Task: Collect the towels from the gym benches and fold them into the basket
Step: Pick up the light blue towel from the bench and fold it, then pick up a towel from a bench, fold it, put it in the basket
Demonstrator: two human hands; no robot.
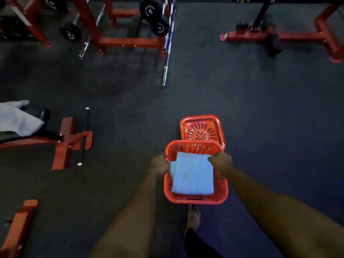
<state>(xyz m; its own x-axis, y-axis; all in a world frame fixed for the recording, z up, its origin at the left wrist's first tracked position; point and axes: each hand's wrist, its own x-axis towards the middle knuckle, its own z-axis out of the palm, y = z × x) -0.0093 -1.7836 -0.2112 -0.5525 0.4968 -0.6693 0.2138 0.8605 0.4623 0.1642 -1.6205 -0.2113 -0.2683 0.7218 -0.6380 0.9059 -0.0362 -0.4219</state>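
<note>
An orange plastic basket (195, 201) is held above the dark floor in front of me. My left hand (160, 162) grips its left rim and my right hand (220, 161) grips its right rim. Folded pale blue towels (192, 174) lie flat inside it. A second, empty orange basket (202, 127) stands on the floor just beyond. An unfolded white towel (16, 118) drapes over the black pad of a gym bench (63, 144) at the left edge.
A red rack (128, 41) with black dumbbells (150, 9) and a chrome barbell (168, 47) stands at the far left and centre. Another red machine frame (297, 34) sits far right. A red bench foot (20, 226) is near left. My bare foot (193, 216) is under the basket.
</note>
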